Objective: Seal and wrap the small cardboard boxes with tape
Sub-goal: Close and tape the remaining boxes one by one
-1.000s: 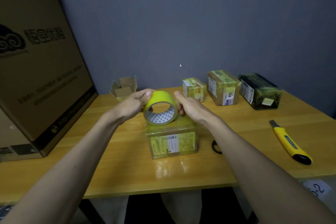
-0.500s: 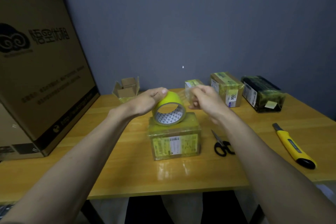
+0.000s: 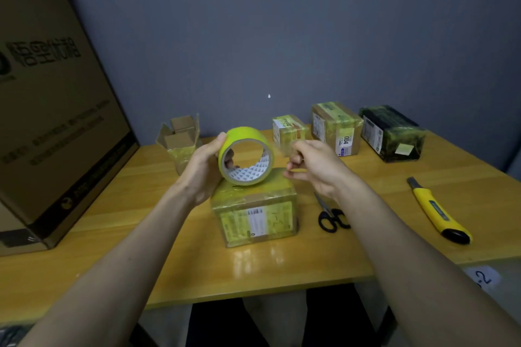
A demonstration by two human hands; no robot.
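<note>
Two hands are up over the middle of the table (image 3: 197, 267), a little apart from each other. The left hand (image 3: 204, 169) grips the roll of yellow tape (image 3: 245, 155): the thumb is on top of the roll and the fingers (image 3: 229, 159) poke through its hole. The roll is tipped so its hole faces the camera, and its low edge is right at the top of the taped box (image 3: 255, 213). I cannot tell if it touches the box.

The right hand (image 3: 317, 167) is just beside the roll, with its fingers curled in like a pinch. A see-through strip of tape seems to run from the roll to those fingers, but it is blurry, so I cannot tell for sure.

The taped box sits near the front edge, in the middle. Black scissors (image 3: 331, 217) lie just to its right, partly under the right arm. A yellow knife (image 3: 438, 211) lies near the right edge.

Along the back edge stand a small taped box (image 3: 286, 129), a brown box with a label (image 3: 335, 128), and a dark wrapped box (image 3: 392, 132). An open little box (image 3: 180, 139) stands at the back left. A very big cardboard box (image 3: 53, 110) fills the left side.
</note>
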